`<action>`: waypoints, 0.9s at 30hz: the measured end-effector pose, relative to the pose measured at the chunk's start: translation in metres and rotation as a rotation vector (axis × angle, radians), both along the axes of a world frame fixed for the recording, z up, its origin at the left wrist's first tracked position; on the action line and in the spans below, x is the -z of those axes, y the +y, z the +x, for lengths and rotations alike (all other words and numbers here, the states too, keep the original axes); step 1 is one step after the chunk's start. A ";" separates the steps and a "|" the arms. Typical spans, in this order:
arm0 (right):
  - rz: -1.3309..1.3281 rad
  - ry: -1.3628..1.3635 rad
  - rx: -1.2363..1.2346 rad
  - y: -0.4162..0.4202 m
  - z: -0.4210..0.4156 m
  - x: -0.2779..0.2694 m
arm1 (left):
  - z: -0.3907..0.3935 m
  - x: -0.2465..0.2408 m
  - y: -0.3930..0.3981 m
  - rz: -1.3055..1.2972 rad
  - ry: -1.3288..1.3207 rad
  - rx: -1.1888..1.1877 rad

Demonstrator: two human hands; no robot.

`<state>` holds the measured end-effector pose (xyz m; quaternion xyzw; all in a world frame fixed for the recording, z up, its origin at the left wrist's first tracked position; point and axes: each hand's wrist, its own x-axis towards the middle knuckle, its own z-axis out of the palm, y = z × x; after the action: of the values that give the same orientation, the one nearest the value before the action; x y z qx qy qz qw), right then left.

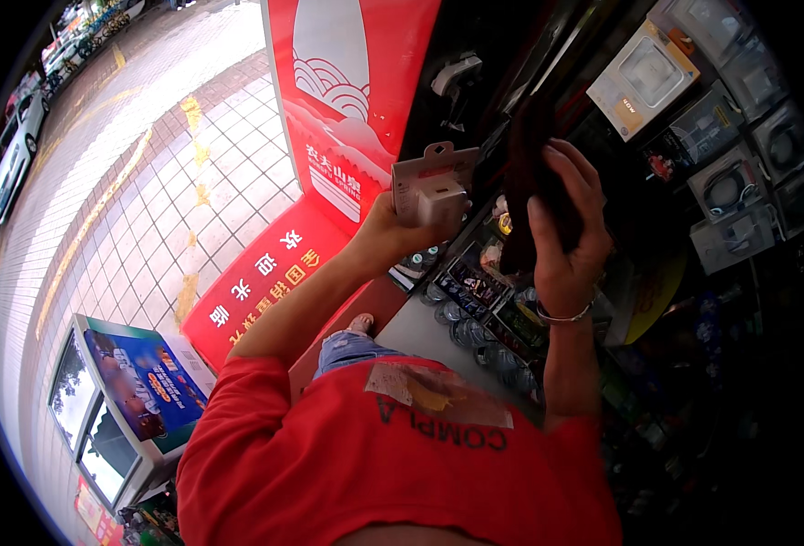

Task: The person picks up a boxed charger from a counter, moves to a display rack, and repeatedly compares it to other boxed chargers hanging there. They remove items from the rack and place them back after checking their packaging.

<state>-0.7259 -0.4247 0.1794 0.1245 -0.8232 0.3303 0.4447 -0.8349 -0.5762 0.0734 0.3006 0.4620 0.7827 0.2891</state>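
Note:
My left hand [402, 228] grips a packaged charger plug [439, 198] on a card with a hanging hole at its top. The pack is held up near the middle of the view, beside a dark recess. To its right, my right hand [569, 211] is raised with its fingers bent around a dark brown cloth-like item [528, 177]; its exact kind is too dark to tell. A bracelet [566, 314] circles the right wrist. The two hands are apart.
Packaged accessories, among them a boxed white item [643, 80] and a coiled cable pack [723, 184], hang at the right. Bottles [474, 334] stand below the hands. A red printed panel [354, 89] rises at the left, and a chest freezer [136, 403] stands lower left.

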 end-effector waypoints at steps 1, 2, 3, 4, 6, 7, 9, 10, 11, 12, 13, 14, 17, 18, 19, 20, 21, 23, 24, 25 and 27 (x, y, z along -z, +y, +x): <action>0.313 -0.005 -0.020 -0.007 0.000 -0.009 | 0.004 0.000 -0.002 -0.009 -0.014 0.018; 0.529 -0.083 -0.100 -0.019 -0.001 -0.014 | -0.001 0.012 -0.001 -0.067 0.095 0.024; 0.632 -0.139 -0.167 -0.030 -0.004 -0.003 | -0.002 0.013 0.003 -0.015 0.295 -0.009; 0.658 -0.157 -0.161 -0.033 -0.008 0.007 | -0.002 0.015 0.004 0.043 0.484 -0.075; 0.656 -0.203 -0.175 -0.033 -0.011 0.015 | 0.009 0.016 -0.008 0.067 0.336 0.016; 0.632 -0.224 -0.205 -0.029 -0.015 0.015 | 0.021 0.006 -0.016 0.168 0.166 0.055; 0.617 -0.263 -0.195 -0.021 -0.019 0.016 | 0.015 0.018 -0.022 0.035 0.070 0.037; 0.627 -0.276 -0.154 -0.016 -0.022 0.018 | 0.007 0.024 -0.030 -0.048 0.030 0.060; 0.638 -0.288 -0.114 -0.010 -0.025 0.021 | 0.000 0.028 -0.038 -0.131 -0.011 0.082; 0.726 -0.359 -0.044 0.000 -0.029 0.027 | -0.004 0.022 -0.047 -0.160 -0.009 0.039; 0.804 -0.433 0.037 0.010 -0.031 0.034 | -0.009 0.013 -0.055 -0.101 -0.059 0.053; 0.882 -0.506 0.118 0.017 -0.033 0.038 | -0.015 0.004 -0.064 -0.042 -0.108 0.067; 0.346 -0.343 0.078 0.011 -0.054 0.022 | -0.039 0.000 -0.088 0.045 -0.239 0.083; 0.259 -0.280 0.029 -0.003 -0.061 0.012 | -0.045 0.002 -0.097 0.024 -0.247 0.087; 0.174 -0.212 -0.010 -0.023 -0.069 -0.003 | -0.051 0.003 -0.104 0.005 -0.249 0.099; 0.346 -0.147 -0.014 -0.042 -0.078 -0.013 | -0.053 0.003 -0.108 -0.004 -0.303 0.087; 0.518 -0.124 -0.057 -0.067 -0.087 -0.020 | -0.057 0.004 -0.111 -0.095 -0.226 0.079; 0.700 -0.160 -0.193 -0.110 -0.107 0.001 | -0.066 0.003 -0.114 -0.274 -0.062 0.075; 0.730 -0.107 -0.178 -0.117 -0.119 0.022 | -0.063 -0.014 -0.115 -0.220 -0.064 0.028; 0.767 -0.051 -0.186 -0.122 -0.132 0.034 | -0.064 -0.011 -0.119 -0.177 -0.050 0.014; 0.791 -0.127 -0.228 -0.125 -0.139 0.035 | -0.067 0.002 -0.129 -0.091 -0.031 -0.019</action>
<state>-0.8646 -0.5497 0.1448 0.3553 -0.8934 0.0429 0.2715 -0.9017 -0.7049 0.0713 0.2708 0.4956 0.7679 0.3022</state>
